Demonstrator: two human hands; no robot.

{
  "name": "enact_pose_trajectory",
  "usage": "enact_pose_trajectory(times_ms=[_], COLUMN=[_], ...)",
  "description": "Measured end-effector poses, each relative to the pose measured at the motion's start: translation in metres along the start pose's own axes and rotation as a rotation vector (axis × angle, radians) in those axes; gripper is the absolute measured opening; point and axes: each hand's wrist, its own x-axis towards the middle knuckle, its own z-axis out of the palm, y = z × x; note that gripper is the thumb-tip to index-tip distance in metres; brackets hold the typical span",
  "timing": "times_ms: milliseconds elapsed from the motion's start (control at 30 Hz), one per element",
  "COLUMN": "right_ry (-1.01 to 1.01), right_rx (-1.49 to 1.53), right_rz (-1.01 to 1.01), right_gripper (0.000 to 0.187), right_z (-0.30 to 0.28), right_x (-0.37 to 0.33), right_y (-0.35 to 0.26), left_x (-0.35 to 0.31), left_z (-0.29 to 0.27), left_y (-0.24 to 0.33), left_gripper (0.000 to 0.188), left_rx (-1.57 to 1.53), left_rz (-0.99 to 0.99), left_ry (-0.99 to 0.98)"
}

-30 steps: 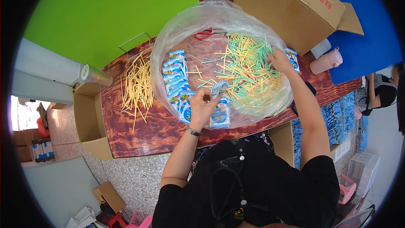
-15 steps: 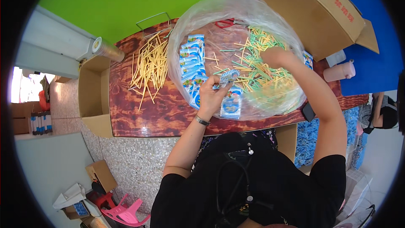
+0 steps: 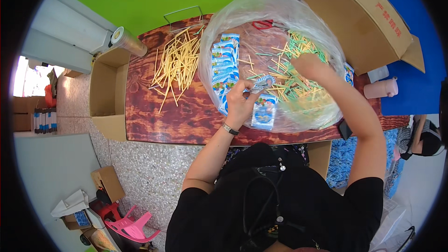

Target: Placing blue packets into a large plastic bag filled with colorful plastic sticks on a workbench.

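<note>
My left hand (image 3: 240,102) pinches a small blue-and-white packet (image 3: 263,84), which bulges at its far end. Just right of that hand, another flat packet (image 3: 264,117) lies near the front rim of a clear plastic bag (image 3: 254,11). A column of overlapping blue-and-white packets (image 3: 225,63) runs along the bag's left side. My right hand (image 3: 308,67) is down in a heap of thin green and yellow sticks (image 3: 298,88) on the bag's right side. Its fingers are curled downward and their tips are hidden, so anything in them cannot be made out.
Yellow sticks (image 3: 179,63) lie in a loose pile on the red-brown table (image 3: 154,123). Red-handled scissors (image 3: 263,24) rest at the bag's far side. A big cardboard box (image 3: 354,28) stands at back right, near a pink cup (image 3: 381,88). An open carton (image 3: 109,86) adjoins the table's left end.
The view has shifted, so the table appears slightly to the right and higher. My left hand still pinches the packet, and my right hand stays over the green and yellow sticks.
</note>
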Motion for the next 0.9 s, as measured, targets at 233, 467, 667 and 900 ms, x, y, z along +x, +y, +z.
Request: enact_pose_trajectory(times_ms=[233, 467, 667, 900], right_ry=[0.102, 0.04, 0.156, 0.078], right_rx=[0.584, 0.434, 0.308, 0.106], right_rz=[-0.517, -0.646, -0.603, -0.496], right_gripper=[0.019, 0.019, 0.018, 0.018], right_z=[-0.096, -0.115, -0.119, -0.123], right_x=[-0.07, -0.064, -0.059, -0.065], right_y=[-0.008, -0.02, -0.029, -0.038], left_x=[0.01, 0.013, 0.011, 0.01], left_z=[0.006, 0.006, 0.002, 0.002], left_y=[0.028, 0.034, 0.039, 0.04], left_gripper=[0.023, 0.024, 0.024, 0.023], left_rx=[0.092, 0.164, 0.211, 0.199], left_rz=[0.123, 0.22, 0.247, 0.239], left_ry=[0.066, 0.067, 0.056, 0.079])
